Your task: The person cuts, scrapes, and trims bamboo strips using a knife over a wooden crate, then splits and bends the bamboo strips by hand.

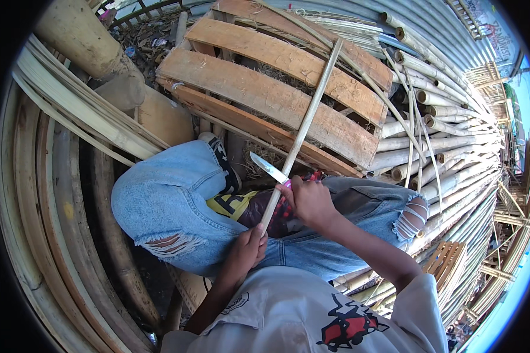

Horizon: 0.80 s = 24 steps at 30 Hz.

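My left hand [248,250] is closed round the near end of a long, narrow bamboo strip [303,126]. The strip slants up and away over my lap, and its far part lies across a wooden pallet [259,85]. Higher up the strip, my right hand [310,201] grips a knife by its handle, part of which shows pinkish at the fist. The knife blade [269,167] crosses the strip and points to the left. From this view I cannot tell how deep the edge sits in the bamboo. A dark patterned cloth with a yellow patch [232,206] lies between my legs.
Bamboo poles [453,141] are stacked along the right, with thin strips [417,135] leaning over them. Split bamboo slats [85,109] fan out at upper left beside a thick post [79,38]. Long curved poles [65,194] run down the left. Shavings litter the pallet.
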Each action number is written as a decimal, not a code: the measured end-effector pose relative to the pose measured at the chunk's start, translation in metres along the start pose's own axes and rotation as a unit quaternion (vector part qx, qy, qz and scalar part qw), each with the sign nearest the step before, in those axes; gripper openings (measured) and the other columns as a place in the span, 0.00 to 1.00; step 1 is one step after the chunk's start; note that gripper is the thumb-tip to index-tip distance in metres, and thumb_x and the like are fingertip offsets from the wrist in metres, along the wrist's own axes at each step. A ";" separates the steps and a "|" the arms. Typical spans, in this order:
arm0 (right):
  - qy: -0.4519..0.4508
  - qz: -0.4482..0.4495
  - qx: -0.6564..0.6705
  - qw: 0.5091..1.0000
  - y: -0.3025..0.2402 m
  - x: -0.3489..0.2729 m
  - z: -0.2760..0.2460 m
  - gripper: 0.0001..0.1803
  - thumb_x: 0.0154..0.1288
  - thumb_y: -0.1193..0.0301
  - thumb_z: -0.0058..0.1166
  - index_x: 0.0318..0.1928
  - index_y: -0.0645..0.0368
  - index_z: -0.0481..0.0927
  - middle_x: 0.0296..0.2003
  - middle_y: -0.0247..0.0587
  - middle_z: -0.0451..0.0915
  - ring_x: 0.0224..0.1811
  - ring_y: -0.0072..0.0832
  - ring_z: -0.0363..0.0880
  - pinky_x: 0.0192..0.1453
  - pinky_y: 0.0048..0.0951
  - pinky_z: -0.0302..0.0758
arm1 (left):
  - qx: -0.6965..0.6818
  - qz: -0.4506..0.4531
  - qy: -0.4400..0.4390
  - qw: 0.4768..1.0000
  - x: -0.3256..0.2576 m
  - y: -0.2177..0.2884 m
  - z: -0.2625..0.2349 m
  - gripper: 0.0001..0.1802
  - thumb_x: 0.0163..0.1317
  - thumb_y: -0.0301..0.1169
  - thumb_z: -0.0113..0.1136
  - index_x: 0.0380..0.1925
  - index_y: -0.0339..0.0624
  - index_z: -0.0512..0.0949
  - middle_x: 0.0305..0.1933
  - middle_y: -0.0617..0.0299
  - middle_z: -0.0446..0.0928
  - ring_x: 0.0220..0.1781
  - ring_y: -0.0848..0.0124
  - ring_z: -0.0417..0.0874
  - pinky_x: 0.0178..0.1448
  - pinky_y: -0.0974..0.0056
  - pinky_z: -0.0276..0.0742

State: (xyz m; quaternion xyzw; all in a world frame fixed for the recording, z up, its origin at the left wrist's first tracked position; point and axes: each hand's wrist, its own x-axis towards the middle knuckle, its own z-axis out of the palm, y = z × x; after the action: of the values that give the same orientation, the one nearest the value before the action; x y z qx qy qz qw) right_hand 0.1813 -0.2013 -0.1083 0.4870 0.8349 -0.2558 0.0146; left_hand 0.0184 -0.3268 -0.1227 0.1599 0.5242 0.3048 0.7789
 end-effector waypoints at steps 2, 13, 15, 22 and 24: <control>0.029 -0.038 -0.083 0.995 0.016 -0.007 0.008 0.28 0.68 0.49 0.39 0.25 0.62 0.73 0.13 0.51 0.74 0.18 0.48 0.77 0.20 0.44 0.73 | -0.006 -0.019 -0.025 0.999 0.003 -0.001 -0.001 0.23 0.71 0.49 0.33 0.21 0.47 0.59 0.12 0.73 0.50 0.10 0.83 0.49 0.13 0.73 0.44; 0.027 -0.004 -0.054 0.998 0.015 -0.006 0.011 0.28 0.66 0.48 0.41 0.24 0.61 0.72 0.13 0.47 0.73 0.17 0.47 0.76 0.20 0.41 0.73 | -0.004 -0.026 -0.005 1.000 0.005 0.010 0.000 0.23 0.71 0.50 0.34 0.21 0.47 0.59 0.12 0.73 0.49 0.09 0.83 0.49 0.13 0.73 0.41; 0.106 -0.127 -0.075 0.983 0.026 -0.017 0.034 0.29 0.66 0.46 0.40 0.24 0.60 0.73 0.12 0.49 0.73 0.16 0.44 0.77 0.16 0.41 0.72 | 0.006 -0.024 -0.007 1.000 0.008 0.005 -0.001 0.23 0.71 0.50 0.34 0.21 0.47 0.59 0.12 0.73 0.49 0.09 0.83 0.48 0.13 0.73 0.41; 0.062 -0.130 -0.070 0.987 0.024 -0.017 0.016 0.30 0.66 0.45 0.40 0.26 0.63 0.75 0.13 0.47 0.74 0.15 0.41 0.77 0.17 0.39 0.72 | -0.008 -0.031 -0.005 0.999 0.006 0.003 -0.005 0.23 0.71 0.50 0.33 0.21 0.48 0.59 0.12 0.73 0.48 0.09 0.83 0.45 0.12 0.73 0.39; 0.056 -0.092 -0.053 0.993 0.025 -0.012 0.016 0.30 0.66 0.46 0.40 0.25 0.63 0.75 0.14 0.48 0.74 0.16 0.42 0.77 0.18 0.40 0.73 | -0.006 -0.034 -0.001 0.999 0.006 0.006 -0.003 0.23 0.71 0.50 0.33 0.21 0.48 0.59 0.11 0.73 0.48 0.09 0.83 0.45 0.12 0.73 0.39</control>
State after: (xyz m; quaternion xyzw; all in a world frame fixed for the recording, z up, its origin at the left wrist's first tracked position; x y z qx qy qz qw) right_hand 0.2044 -0.2085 -0.1289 0.4207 0.8879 -0.1838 -0.0300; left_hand 0.0157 -0.3189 -0.1246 0.1373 0.5269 0.2810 0.7903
